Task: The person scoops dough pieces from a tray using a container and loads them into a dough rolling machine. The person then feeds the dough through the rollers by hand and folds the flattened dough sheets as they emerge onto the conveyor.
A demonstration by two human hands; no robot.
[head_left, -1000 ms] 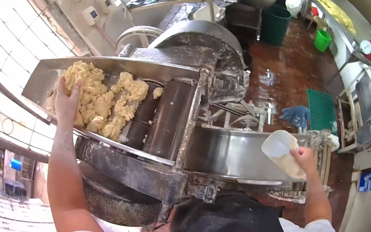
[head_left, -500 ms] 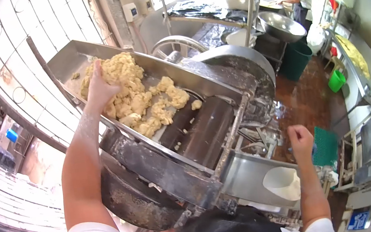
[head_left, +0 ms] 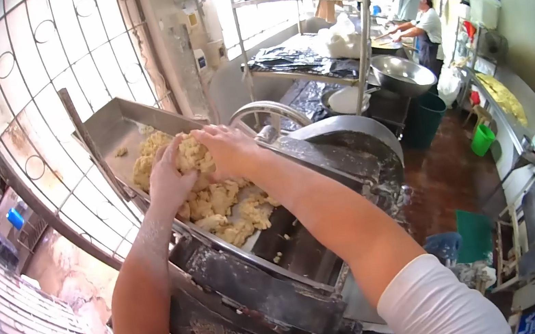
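Observation:
Lumpy yellow dough (head_left: 216,202) lies heaped in a long metal tray (head_left: 128,113) on a dough-rolling machine. My left hand (head_left: 171,180) grips the near side of the heap, thumb apart from the fingers. From the opposite side my right hand (head_left: 227,151) curls over the same mass, its fingertips pressed into the dough's top. A clump of dough bulges up between both hands. Dark rollers (head_left: 304,248) show at the tray's lower end, partly covered by my right forearm. Small dough crumbs lie on them.
A barred window grille (head_left: 53,74) stands close on the left. Behind the machine are a spoked handwheel (head_left: 266,113), a rack (head_left: 309,76) and a large metal bowl (head_left: 404,74). A co-worker (head_left: 427,29) stands at the far table. A green bucket (head_left: 482,139) is at the right.
My right hand has come from the lower right, where it was closed beside the machine, up to the dough. My left hand stays on the dough, and the view has tilted upward.

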